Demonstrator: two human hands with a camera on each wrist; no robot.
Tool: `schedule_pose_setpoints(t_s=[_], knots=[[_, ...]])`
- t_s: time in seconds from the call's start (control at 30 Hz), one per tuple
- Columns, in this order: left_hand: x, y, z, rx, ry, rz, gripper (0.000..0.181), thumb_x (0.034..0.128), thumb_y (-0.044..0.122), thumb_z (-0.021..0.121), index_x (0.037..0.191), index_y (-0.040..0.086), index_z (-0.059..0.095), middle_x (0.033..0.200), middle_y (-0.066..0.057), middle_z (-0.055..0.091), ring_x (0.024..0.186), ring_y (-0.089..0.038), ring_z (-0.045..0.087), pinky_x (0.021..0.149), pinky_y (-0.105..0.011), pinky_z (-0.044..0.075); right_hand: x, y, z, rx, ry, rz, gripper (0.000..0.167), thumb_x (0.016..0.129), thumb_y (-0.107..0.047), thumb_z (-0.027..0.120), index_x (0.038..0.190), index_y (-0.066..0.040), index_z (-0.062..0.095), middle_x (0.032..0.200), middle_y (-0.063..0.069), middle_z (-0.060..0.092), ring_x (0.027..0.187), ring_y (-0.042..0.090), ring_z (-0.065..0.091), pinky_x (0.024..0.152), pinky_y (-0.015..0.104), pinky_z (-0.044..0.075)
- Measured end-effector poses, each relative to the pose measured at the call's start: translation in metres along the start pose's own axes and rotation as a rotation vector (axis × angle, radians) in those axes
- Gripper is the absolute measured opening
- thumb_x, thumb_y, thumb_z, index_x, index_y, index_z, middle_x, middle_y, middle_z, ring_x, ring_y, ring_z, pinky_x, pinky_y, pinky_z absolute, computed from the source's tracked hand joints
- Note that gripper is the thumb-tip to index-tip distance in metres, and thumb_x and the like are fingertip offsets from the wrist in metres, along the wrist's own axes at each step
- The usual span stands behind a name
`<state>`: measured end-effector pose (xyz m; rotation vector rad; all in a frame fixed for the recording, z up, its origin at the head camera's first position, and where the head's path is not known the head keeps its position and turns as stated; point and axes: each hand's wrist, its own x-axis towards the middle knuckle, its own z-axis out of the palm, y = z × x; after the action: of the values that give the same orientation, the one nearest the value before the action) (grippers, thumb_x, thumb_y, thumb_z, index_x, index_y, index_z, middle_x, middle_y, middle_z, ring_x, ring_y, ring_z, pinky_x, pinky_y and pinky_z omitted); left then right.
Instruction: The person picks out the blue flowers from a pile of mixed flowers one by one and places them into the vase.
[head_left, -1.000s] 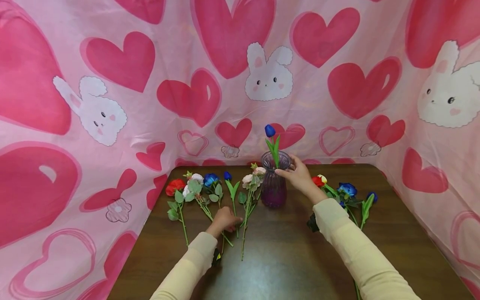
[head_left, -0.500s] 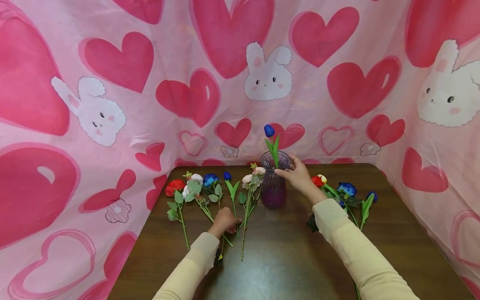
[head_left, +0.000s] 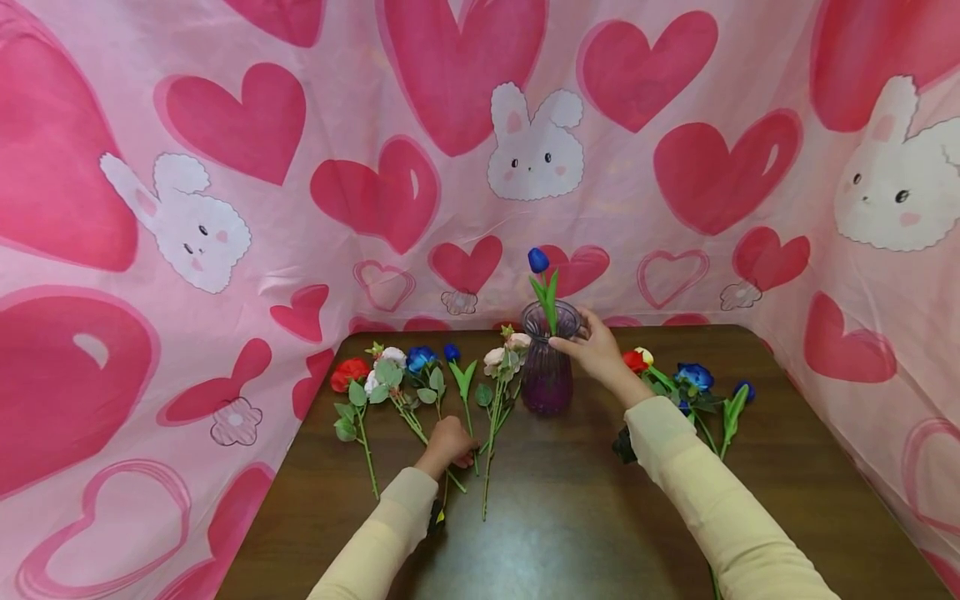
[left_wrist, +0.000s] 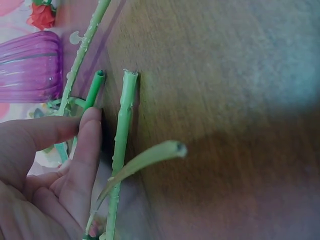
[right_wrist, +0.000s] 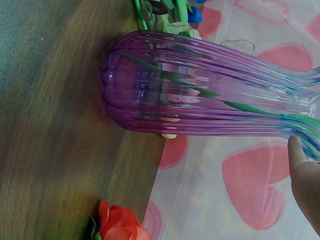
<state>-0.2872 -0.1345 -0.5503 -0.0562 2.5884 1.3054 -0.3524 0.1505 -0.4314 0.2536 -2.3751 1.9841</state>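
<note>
My left hand (head_left: 448,443) is low over the table, thumb and finger pinching the green stem (left_wrist: 95,87) of a blue tulip (head_left: 452,353) near its lower end. Its leaves (head_left: 464,382) point toward the back. The purple glass vase (head_left: 547,379) stands upright with one blue tulip (head_left: 537,260) in it. At the neck of that vase, my right hand (head_left: 594,346) grips from the right side. In the right wrist view a finger (right_wrist: 298,155) touches the glass, and a green stem (right_wrist: 250,108) shows through it.
Left of the vase lie a red rose (head_left: 350,375), white flowers (head_left: 392,358), a blue rose (head_left: 422,359) and pale pink flowers (head_left: 495,360). To the right are a red flower (head_left: 636,361), a blue rose (head_left: 694,378) and a blue tulip (head_left: 744,392). A heart-patterned cloth (head_left: 450,208) hangs behind the table.
The tulip at my left hand has tilted and shifted slightly left, and that hand has curled closer around its stem. My right hand and the vase have stayed in place.
</note>
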Motion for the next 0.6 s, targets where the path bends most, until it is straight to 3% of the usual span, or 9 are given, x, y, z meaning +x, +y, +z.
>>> schedule_pose_setpoints(t_s=[0.17,0.4,0.6], knots=[[-0.002,-0.002,-0.001,0.032,0.011,0.050,0.025,0.0812,-0.001,0.070,0.057,-0.001,0.063,0.048,-0.006,0.060,0.043,-0.018,0.062,0.047,-0.032,0.055,-0.001,0.001,0.000,-0.009,0.004,0.013,0.082,0.089,-0.014,0.073,0.152,-0.001,0.022,0.147,0.024,0.037,0.130,0.040,0.042,0.103,0.048,0.039],[-0.007,0.002,-0.006,0.119,0.072,0.125,0.035,0.0783,0.000,0.073,0.048,0.005,0.057,0.045,-0.002,0.058,0.043,-0.014,0.061,0.055,-0.032,0.054,-0.002,-0.005,-0.001,0.008,-0.010,0.033,0.083,0.089,-0.013,0.072,0.152,0.001,0.020,0.148,0.026,0.035,0.131,0.041,0.041,0.103,0.048,0.039],[-0.008,0.004,-0.008,0.037,0.082,0.132,0.042,0.0819,-0.002,0.071,0.048,0.010,0.049,0.046,-0.001,0.055,0.046,-0.014,0.063,0.049,-0.029,0.053,-0.005,-0.012,0.000,0.012,-0.021,0.043,0.082,0.090,-0.009,0.070,0.151,0.004,0.018,0.148,0.029,0.034,0.131,0.043,0.040,0.104,0.049,0.038]])
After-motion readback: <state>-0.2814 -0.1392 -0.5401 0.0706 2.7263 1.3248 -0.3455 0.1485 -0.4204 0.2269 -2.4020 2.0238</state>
